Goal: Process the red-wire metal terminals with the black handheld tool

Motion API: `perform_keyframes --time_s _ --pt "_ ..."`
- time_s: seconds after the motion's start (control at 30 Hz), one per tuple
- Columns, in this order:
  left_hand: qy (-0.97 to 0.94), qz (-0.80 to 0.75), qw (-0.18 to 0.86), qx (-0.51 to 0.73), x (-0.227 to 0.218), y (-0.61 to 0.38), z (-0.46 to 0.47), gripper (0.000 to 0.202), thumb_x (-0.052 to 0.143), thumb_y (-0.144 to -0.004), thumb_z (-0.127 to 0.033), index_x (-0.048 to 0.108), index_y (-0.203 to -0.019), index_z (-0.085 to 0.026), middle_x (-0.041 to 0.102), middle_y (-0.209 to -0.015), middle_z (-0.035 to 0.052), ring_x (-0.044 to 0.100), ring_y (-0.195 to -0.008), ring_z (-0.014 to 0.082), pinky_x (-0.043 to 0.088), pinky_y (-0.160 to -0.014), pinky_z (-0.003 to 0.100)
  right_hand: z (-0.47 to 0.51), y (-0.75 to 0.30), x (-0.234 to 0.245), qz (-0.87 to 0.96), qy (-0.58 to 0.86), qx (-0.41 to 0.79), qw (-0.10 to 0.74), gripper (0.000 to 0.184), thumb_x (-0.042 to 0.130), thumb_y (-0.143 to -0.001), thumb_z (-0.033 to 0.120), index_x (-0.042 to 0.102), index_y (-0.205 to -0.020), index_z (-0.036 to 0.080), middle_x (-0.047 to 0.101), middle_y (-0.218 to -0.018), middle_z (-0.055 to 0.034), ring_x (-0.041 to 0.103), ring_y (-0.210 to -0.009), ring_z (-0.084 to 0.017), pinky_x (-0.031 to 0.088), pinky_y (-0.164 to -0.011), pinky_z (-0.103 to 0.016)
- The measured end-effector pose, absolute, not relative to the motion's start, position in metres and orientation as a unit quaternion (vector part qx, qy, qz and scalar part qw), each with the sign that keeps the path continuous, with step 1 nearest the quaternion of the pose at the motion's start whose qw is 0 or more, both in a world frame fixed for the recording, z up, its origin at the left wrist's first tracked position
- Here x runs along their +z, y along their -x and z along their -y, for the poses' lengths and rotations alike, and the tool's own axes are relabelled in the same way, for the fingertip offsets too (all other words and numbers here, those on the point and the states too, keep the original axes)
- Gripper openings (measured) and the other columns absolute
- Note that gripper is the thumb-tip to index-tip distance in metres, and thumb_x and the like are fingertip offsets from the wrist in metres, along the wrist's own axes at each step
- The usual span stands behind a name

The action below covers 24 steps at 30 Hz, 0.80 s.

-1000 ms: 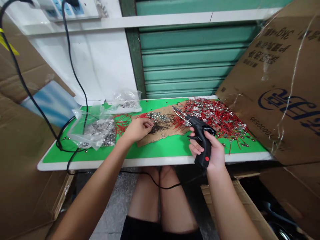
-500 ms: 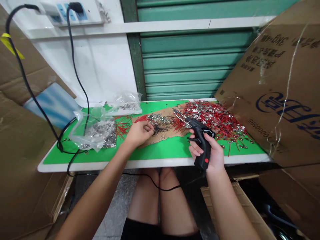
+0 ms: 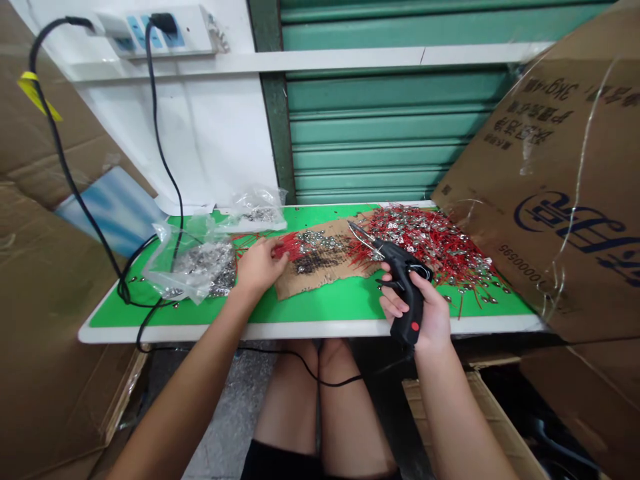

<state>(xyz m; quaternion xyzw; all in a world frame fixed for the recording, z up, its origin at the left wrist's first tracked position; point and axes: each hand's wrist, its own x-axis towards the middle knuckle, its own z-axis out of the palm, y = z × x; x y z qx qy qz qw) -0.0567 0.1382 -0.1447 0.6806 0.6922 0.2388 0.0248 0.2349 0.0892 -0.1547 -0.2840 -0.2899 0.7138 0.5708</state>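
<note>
My right hand [image 3: 417, 303] is wrapped round a black soldering gun [image 3: 411, 293], its pale metal tip pointing up and left over a scorched strip of cardboard [image 3: 300, 285]. My left hand [image 3: 261, 267] is at the strip's left end, thumb and fingers curled together at the ends of a row of red wires [image 3: 293, 247]. What lies between those fingertips is too small to make out. Small silvery metal pieces [image 3: 320, 240] line the wires' right ends, above blackened burn marks. A large heap of red wires with metal ends [image 3: 425, 233] covers the right side of the table.
Left of my left hand, an open clear plastic bag [image 3: 200, 263] spills small metal pieces; a smaller bag [image 3: 257, 212] is behind it. Black cords run from the power strip [image 3: 170, 33] past the green-topped table [image 3: 330, 310]. Big cardboard boxes [image 3: 540, 200] flank both sides.
My left hand has moved left, from beside the metal pieces to the outer ends of the red wires, uncovering more of them. My right hand still holds the soldering gun almost in place.
</note>
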Motion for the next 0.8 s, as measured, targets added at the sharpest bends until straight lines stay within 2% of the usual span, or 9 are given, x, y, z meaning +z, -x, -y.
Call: perform_keyframes --time_s 0.23,0.37,0.5,0.67,0.8 --pt "-0.668 -0.707 0.049 0.228 -0.139 0.060 -0.145 0.019 0.058 -0.082 -0.026 0.075 -0.088 -0.022 0.072 -0.082 0.0054 0.062 -0.074 0.0201 0.040 -0.062 0.027 -0.089 -0.235 -0.155 0.274 0.282 0.723 0.569 0.026 0.056 -0.089 0.034 0.070 -0.103 0.017 0.060 -0.083 -0.0044 0.024 -0.045 -0.008 0.036 -0.036 -0.022" --pt "-0.663 -0.696 0.047 0.272 -0.140 0.061 -0.143 0.016 0.057 -0.083 -0.024 0.072 -0.087 -0.019 0.068 -0.083 0.0054 0.060 -0.077 0.0193 0.042 -0.067 0.027 -0.090 -0.234 -0.154 0.311 0.290 0.711 0.560 0.025 0.057 -0.089 0.036 0.069 -0.103 0.020 0.061 -0.083 -0.0043 0.025 -0.045 -0.008 0.037 -0.036 -0.022" --pt "-0.657 -0.666 0.011 0.354 -0.150 0.063 -0.130 0.014 0.050 -0.088 -0.025 0.062 -0.088 -0.017 0.063 -0.089 0.0070 0.058 -0.083 0.0188 0.044 -0.075 0.029 -0.091 -0.231 -0.152 0.332 0.318 0.696 0.551 0.025 0.058 -0.088 0.036 0.070 -0.100 0.019 0.064 -0.086 -0.0071 0.028 -0.044 -0.009 0.037 -0.035 -0.026" --pt "-0.692 -0.620 0.059 0.366 -0.162 0.057 -0.104 0.021 0.039 -0.095 -0.025 0.054 -0.081 -0.019 0.060 -0.083 0.0055 0.057 -0.082 0.0174 0.045 -0.077 0.029 -0.092 -0.226 -0.149 0.347 0.342 0.705 0.515 0.022 0.059 -0.086 0.033 0.072 -0.095 0.017 0.067 -0.084 -0.0085 0.030 -0.043 -0.009 0.036 -0.036 -0.026" --pt "-0.717 -0.585 0.093 0.367 -0.168 0.054 -0.094 0.015 0.050 -0.093 -0.028 0.061 -0.086 -0.019 0.064 -0.082 0.0040 0.058 -0.080 0.0159 0.045 -0.077 0.028 -0.092 -0.224 -0.147 0.368 0.350 0.693 0.512 0.021 0.061 -0.085 0.034 0.072 -0.093 0.019 0.068 -0.086 -0.0092 0.032 -0.043 -0.010 0.036 -0.037 -0.027"
